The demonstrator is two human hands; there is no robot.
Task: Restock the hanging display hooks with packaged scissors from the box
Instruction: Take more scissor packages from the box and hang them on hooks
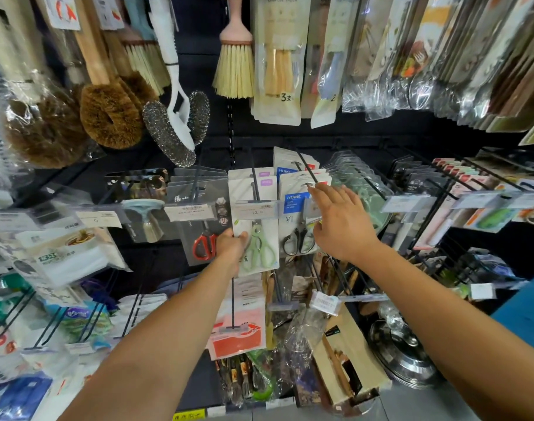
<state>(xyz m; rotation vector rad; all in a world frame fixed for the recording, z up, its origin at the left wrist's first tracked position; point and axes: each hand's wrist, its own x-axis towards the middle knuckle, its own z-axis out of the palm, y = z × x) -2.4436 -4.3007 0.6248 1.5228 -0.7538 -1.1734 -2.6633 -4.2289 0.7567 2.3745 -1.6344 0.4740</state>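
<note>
Left hand (230,246): I am pinching the green scissors pack (261,238).
Right hand (341,223): fingers spread, reaching the hook (305,168).
Care: keeping holes aligned.

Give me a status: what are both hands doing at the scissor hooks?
Left hand pinching edge of green scissors pack. Right hand open, fingertips at hang hole of black scissors pack. Box not in view.
</note>
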